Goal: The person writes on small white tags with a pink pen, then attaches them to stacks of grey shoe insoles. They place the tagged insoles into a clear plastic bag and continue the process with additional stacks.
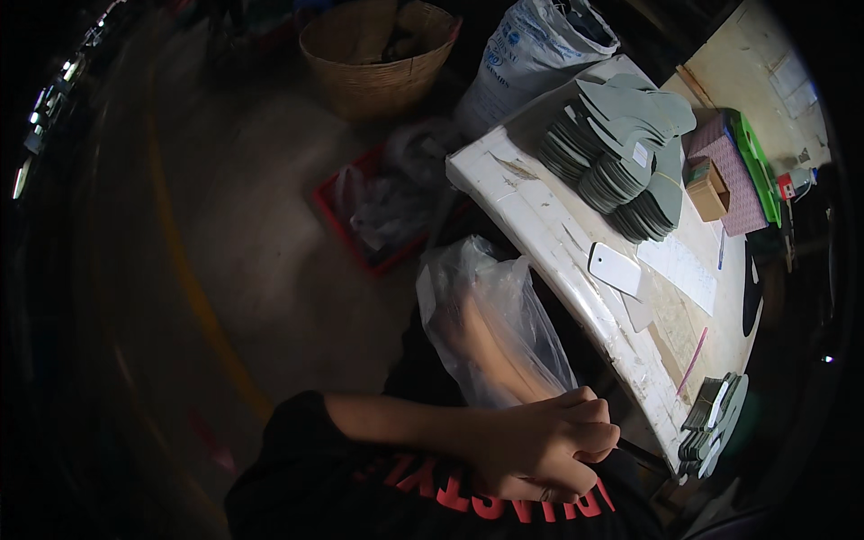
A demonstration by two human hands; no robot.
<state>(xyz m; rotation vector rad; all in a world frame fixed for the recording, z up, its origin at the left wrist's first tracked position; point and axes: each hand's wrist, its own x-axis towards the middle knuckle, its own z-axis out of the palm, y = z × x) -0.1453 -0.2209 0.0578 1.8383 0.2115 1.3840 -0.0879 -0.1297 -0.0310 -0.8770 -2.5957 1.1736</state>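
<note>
My left forearm reaches across in front of me. My left hand (553,445) is closed, its fingers curled at the mouth of a clear plastic bag (531,315). My right arm goes down inside that bag, and my right hand (457,310) shows only dimly through the cloudy plastic. Its fingers cannot be made out. The bag hangs beside the near edge of the white worktable (549,211). Below and beyond it, a red crate (373,256) with clear plastic bags in it stands on the floor.
Stacks of grey-green cut pieces (621,153) lie on the table, with a smaller stack (715,418) at its near corner. A white phone-shaped object (615,268), paper (684,274) and a small cardboard box (708,191) lie between. A wicker basket (373,81) and a white sack (513,67) stand beyond.
</note>
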